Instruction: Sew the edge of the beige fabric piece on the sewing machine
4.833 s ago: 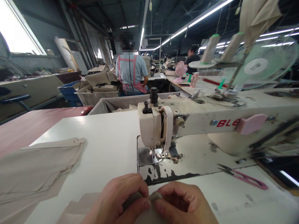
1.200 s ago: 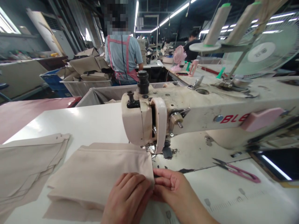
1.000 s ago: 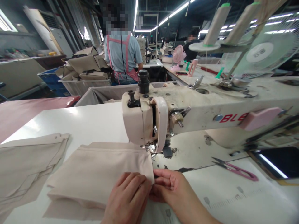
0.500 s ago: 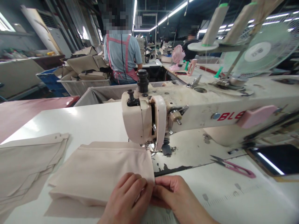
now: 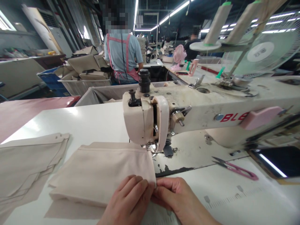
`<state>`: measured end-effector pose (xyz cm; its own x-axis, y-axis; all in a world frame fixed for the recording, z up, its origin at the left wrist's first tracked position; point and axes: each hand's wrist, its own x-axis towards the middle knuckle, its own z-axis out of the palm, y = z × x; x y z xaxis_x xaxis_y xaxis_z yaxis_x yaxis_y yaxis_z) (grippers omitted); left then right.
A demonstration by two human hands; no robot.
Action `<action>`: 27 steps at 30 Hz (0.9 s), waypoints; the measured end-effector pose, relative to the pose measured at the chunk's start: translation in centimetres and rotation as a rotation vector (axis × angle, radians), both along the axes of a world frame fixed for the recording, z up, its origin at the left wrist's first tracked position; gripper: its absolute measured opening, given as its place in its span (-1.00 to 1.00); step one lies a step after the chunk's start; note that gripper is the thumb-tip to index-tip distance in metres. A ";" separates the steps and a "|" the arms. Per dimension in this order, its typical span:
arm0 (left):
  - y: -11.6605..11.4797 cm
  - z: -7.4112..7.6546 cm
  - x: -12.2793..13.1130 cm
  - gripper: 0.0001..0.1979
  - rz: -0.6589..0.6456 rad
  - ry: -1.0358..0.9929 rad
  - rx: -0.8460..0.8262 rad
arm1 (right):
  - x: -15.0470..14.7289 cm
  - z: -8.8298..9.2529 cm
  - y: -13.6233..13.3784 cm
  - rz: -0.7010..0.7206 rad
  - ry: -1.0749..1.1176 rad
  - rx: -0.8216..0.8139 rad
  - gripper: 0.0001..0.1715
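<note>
A folded piece of beige fabric [image 5: 103, 172] lies on the white table, its far right corner under the presser foot of the sewing machine [image 5: 145, 122]. My left hand [image 5: 131, 197] is closed on the fabric's near right part, fingers curled over the edge. Just right of it, my right hand [image 5: 173, 195] pinches the same right edge between thumb and forefinger. The two hands nearly touch. The fingertips and the underside of the edge are partly hidden.
More beige fabric pieces [image 5: 21, 168] lie stacked at the left. Right of my hands are pink thread snips [image 5: 236, 168] and a phone [image 5: 278, 161]. Thread cones [image 5: 217, 25] stand above the machine. A person in a pink-strapped apron [image 5: 124, 56] faces away beyond full bins [image 5: 86, 84].
Hardly anything differs. The view has shifted slightly, and both hands keep their grip at the fabric's right edge.
</note>
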<state>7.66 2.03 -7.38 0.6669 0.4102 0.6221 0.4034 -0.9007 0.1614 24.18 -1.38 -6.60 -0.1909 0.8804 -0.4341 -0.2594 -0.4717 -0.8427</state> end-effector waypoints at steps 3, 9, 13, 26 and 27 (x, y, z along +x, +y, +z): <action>0.1 -0.1 -0.1 -0.76 -0.003 -0.004 0.030 | 0.0 0.3 0.0 -0.005 0.018 -0.002 -0.73; -0.2 -0.1 0.1 -0.77 0.082 -0.082 -0.119 | 0.1 0.8 -0.3 0.043 0.095 -0.006 -0.82; -0.4 0.1 0.1 -0.75 0.037 -0.023 -0.046 | 1.1 -0.4 -0.7 0.038 -0.290 0.233 -0.83; 5.4 1.7 -1.6 -0.66 0.093 0.278 -0.294 | 3.1 -1.0 2.8 0.420 -1.052 1.467 -0.66; 5.7 1.6 -1.7 -0.68 0.093 0.291 -0.307 | 3.1 -1.0 2.9 0.410 -1.050 1.478 -0.63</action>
<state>5.96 7.78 -5.80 0.7479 0.6136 0.2532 0.5488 -0.7862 0.2840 27.23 1.51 -7.56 -0.6574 0.5810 0.4799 0.5018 0.8126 -0.2963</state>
